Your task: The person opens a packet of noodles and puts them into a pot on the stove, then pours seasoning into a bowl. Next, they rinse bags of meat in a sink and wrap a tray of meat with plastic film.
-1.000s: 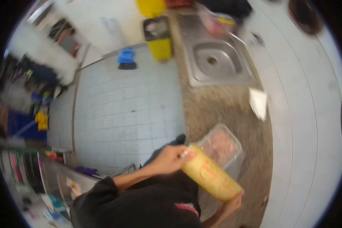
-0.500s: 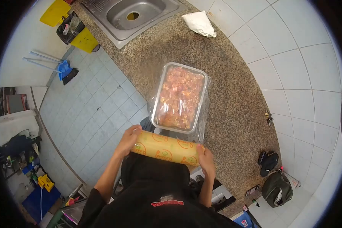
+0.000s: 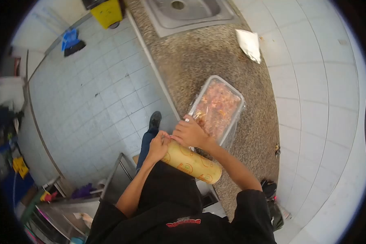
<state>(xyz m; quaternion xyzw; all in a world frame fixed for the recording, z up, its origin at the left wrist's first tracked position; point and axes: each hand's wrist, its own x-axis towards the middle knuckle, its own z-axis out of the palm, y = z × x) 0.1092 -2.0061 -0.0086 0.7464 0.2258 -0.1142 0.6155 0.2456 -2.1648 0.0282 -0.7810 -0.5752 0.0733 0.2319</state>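
A yellow roll of cling film [image 3: 191,163] with orange print slants in front of my body. My left hand [image 3: 158,147] is closed around its left end. Reaching across the roll, my right hand [image 3: 189,132] has its fingers curled at the film between the roll and the tray, close beside my left hand. Just beyond lies a white rectangular tray [image 3: 242,99] on the counter, full of chopped raw meat [image 3: 217,107]. Clear film covers the tray's top and hangs past its sides. My right fingers partly hide its near left corner.
The speckled stone counter [image 3: 256,138] runs along a tiled wall [image 3: 288,110]. A metal sink [image 3: 166,28] and a white packet [image 3: 249,45] are at its far end. On the floor left are a yellow bin [image 3: 107,14] and a blue dustpan [image 3: 70,38].
My right hand has left the roll's right end and crossed to the film by its left end. The roll tilts down rightward now. The view has shifted, with the tray appearing farther right and turned.
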